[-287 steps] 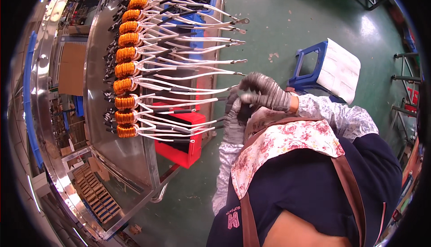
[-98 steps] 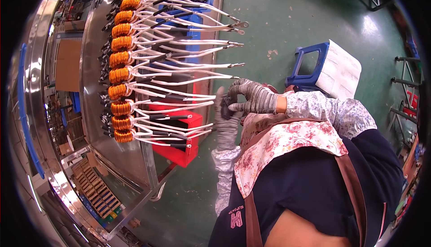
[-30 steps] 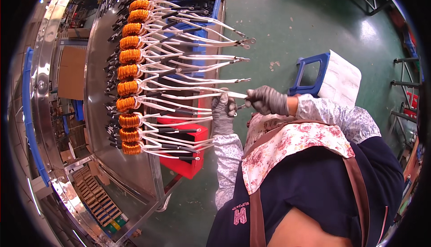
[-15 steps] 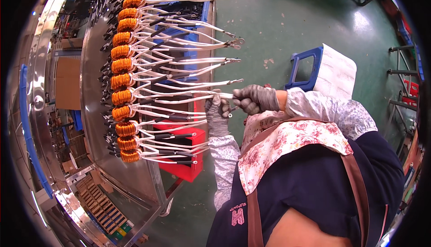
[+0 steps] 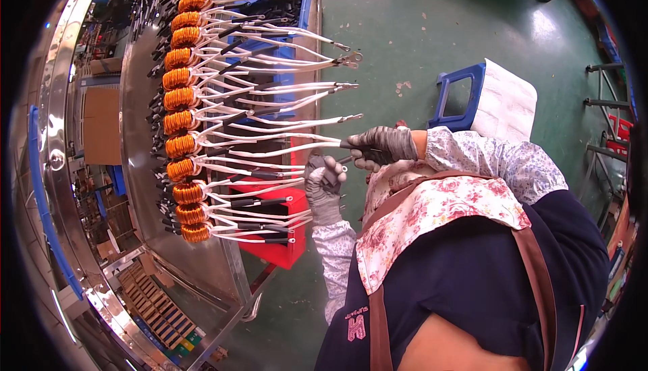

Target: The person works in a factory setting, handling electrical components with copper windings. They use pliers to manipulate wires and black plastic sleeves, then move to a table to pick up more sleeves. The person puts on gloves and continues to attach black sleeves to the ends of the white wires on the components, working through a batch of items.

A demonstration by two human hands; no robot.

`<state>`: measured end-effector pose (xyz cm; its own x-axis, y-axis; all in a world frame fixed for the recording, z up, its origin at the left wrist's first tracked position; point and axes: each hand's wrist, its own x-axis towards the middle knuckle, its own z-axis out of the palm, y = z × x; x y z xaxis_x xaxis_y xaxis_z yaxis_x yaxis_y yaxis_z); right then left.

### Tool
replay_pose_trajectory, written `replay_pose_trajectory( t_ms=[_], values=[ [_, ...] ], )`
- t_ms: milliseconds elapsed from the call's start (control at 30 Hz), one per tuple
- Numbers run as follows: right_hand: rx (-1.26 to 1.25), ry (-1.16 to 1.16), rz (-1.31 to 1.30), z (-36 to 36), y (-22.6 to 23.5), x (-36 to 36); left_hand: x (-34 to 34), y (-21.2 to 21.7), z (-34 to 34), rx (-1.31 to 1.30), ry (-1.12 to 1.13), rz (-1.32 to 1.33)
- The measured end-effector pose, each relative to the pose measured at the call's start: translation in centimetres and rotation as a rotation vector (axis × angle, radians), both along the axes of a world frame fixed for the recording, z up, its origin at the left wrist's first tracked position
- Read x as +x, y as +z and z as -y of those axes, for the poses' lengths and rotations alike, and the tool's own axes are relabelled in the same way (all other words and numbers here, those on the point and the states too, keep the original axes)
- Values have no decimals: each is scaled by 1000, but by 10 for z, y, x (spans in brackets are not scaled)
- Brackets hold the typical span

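Observation:
A row of orange wire-wound coils (image 5: 179,121) lies along the table edge, with paired white cables (image 5: 283,125) reaching right from them. Many cables end in metal ring terminals (image 5: 350,118). My right hand (image 5: 381,147), in a grey glove, is closed around the end of one white cable, where a short piece of black sleeve (image 5: 345,145) shows at the fingers. Just below and left, my gloved left hand (image 5: 324,183) has its fingers curled, off that cable. A ring terminal sticks out beside its fingertips; what the fingers hold is hidden.
Under the cables are a blue bin (image 5: 287,54) with black pieces and a red bin (image 5: 290,239). The metal table (image 5: 145,189) runs along the left. A blue stool (image 5: 462,94) with a white cover stands on the green floor, right of the far cables.
My left hand has come off the cable and moved slightly down and left. Black sleeve now shows on the cable at my right hand's fingers, where white showed before.

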<state>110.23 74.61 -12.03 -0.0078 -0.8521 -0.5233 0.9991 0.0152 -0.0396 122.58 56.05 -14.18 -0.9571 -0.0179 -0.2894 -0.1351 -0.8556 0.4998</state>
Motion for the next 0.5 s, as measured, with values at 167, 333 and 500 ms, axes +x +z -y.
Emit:
replay_pose_trajectory(
  t_ms=[167, 333, 500],
  values=[
    [539, -46, -2136, -1, 21, -3, -3, 50, -38, -491, 118, 230],
    [149, -146, -1756, 2, 42, -3, -16, 53, -43, -867, -55, 193],
    [271, -307, -1492, -6, 39, -3, -54, 18, -52, -779, -11, 71]
  ],
)
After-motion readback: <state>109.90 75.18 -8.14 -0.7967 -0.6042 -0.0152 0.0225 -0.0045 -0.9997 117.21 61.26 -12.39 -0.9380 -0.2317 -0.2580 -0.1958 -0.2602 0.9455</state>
